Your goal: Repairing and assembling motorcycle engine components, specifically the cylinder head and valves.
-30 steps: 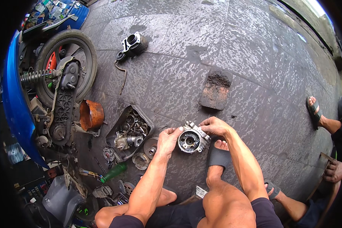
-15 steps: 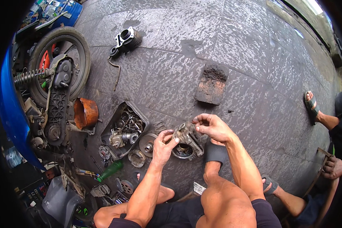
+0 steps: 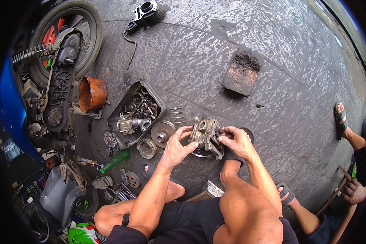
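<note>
A metal engine housing [image 3: 205,134], probably a cylinder head, is held low between my hands in front of my legs, its finned, notched side turned up and a dark rounded edge beneath. My left hand [image 3: 178,146] grips its left side with curled fingers. My right hand [image 3: 236,142] grips its right side, thumb and fingers bent against it. Just left lie a coil spring [image 3: 177,116], a metal disc with a hub [image 3: 162,132], a smaller round part [image 3: 146,148] and a tray [image 3: 162,109] full of engine parts.
A dark block [image 3: 242,71] and a finned cylinder [image 3: 150,14] lie on the tiled floor [image 3: 293,101]. A partly dismantled scooter [image 3: 18,105], an orange container [image 3: 92,93] and a green bottle [image 3: 114,162] are at the left. At the right is another person's hand [image 3: 354,191] and sandalled feet [image 3: 340,120].
The housing has tipped over, from its round opening facing up to its finned side facing up, with both hands shifting around it. The whole view has also shifted.
</note>
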The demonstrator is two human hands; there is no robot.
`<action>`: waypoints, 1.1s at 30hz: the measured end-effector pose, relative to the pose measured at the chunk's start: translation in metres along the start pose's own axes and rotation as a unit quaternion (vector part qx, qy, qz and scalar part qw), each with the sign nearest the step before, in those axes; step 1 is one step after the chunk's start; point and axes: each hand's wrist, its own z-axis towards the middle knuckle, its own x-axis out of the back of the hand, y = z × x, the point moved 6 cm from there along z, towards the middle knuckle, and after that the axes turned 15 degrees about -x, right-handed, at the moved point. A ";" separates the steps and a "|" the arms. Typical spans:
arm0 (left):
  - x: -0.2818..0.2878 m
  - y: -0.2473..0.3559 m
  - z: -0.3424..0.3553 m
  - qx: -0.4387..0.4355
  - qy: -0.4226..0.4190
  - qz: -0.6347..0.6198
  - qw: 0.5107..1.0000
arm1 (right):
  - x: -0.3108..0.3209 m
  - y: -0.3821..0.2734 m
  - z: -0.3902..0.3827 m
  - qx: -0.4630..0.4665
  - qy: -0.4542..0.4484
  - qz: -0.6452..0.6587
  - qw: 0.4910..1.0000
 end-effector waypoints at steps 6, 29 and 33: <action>-0.003 -0.004 0.003 0.017 -0.011 -0.032 0.999 | -0.002 0.003 0.010 -0.004 0.013 -0.019 1.000; -0.004 0.004 0.009 0.009 -0.024 -0.024 0.999 | 0.001 -0.004 0.005 -0.007 0.068 -0.120 0.990; -0.004 0.009 0.011 0.007 -0.028 -0.022 0.999 | 0.003 0.006 0.006 -0.012 0.053 -0.052 0.997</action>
